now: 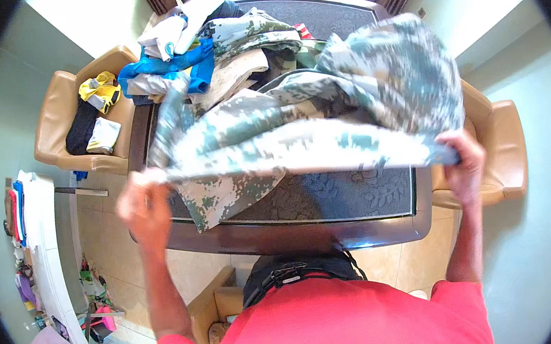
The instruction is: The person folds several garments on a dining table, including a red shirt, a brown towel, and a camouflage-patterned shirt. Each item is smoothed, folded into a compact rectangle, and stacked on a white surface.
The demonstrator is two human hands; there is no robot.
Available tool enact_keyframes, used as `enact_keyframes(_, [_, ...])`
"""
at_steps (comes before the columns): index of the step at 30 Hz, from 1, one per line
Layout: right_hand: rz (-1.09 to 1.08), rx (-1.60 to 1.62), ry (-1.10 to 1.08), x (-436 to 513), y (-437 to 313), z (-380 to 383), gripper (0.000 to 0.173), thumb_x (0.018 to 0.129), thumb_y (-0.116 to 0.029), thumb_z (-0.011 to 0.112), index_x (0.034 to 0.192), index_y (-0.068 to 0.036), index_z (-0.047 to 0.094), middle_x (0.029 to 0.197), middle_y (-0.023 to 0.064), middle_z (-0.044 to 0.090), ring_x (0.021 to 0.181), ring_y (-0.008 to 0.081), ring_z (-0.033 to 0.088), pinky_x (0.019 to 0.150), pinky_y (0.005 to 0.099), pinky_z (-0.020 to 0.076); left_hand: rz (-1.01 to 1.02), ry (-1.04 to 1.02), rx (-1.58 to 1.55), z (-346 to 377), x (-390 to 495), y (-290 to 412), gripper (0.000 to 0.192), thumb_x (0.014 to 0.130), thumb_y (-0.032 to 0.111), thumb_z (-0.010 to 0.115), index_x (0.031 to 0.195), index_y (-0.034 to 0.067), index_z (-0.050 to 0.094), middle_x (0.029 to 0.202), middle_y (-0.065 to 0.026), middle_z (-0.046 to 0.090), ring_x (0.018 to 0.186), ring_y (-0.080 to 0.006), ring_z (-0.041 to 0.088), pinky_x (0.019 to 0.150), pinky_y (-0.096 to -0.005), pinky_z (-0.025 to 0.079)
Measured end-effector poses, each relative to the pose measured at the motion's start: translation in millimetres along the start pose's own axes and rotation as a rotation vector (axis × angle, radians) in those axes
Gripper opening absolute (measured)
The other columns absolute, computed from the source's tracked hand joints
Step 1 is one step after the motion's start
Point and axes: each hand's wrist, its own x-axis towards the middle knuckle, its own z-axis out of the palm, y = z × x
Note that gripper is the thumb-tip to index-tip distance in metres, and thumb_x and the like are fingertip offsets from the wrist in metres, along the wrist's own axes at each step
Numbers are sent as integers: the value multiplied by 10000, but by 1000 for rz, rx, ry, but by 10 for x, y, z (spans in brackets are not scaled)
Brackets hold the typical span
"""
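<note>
A camouflage garment (303,144) in green, grey and white hangs stretched between my two hands over the dark dining table (339,200). My left hand (145,201) pinches one end of its near edge. At the other end, my right hand (463,160) grips the same edge. The edge runs almost straight from hand to hand. Beyond it the cloth billows, blurred, and rises highest at the right. One corner of it hangs low at the left. What kind of garment it is, I cannot tell.
Behind the garment, a pile of clothes with a blue and white piece (164,75) covers the table's far left. A tan armchair (54,129) at the left holds yellow, black and white clothes. Another tan armchair (499,148) stands at the right. A white shelf unit (47,256) is further left.
</note>
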Motion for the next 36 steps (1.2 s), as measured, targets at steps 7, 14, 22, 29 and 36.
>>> enact_keyframes(7, [646,134,-365,-1608,260,595,192,754,37,748,926,-41,713,753,101,693,690,148,639,645,313,502,-400,-481,-332,291,-1515,382,32,842,-4,722,836,5,692,732,-118,675,653,-223,666,597,-335,503])
enact_keyframes(14, [666,-65,-666,-2039,256,761,342,732,-93,779,1067,-93,710,814,139,702,772,271,694,707,370,534,-443,-684,-352,288,-1932,179,117,827,79,764,910,6,724,775,-120,697,698,-231,678,642,-354,518])
enact_keyframes(22, [772,138,-775,-1631,53,639,555,761,-306,862,1221,-63,671,845,75,694,790,186,663,753,331,543,-922,-441,-589,144,-1662,107,266,863,86,785,1088,-37,714,800,-26,713,683,-64,614,625,-256,524])
enact_keyframes(29, [541,319,-464,-943,-154,1277,284,879,-152,765,1110,-11,680,789,52,675,695,118,617,668,295,522,-658,-241,-157,704,-994,-173,407,834,144,800,1188,1,661,1081,-160,681,949,-244,680,771,-353,560])
enact_keyframes(36, [48,353,-306,134,-695,2155,390,831,-151,773,1172,-10,647,1033,162,655,948,318,656,838,398,529,-378,-267,197,1179,-625,-673,509,816,225,793,1245,3,632,1269,-209,623,1215,-383,568,1025,-460,474])
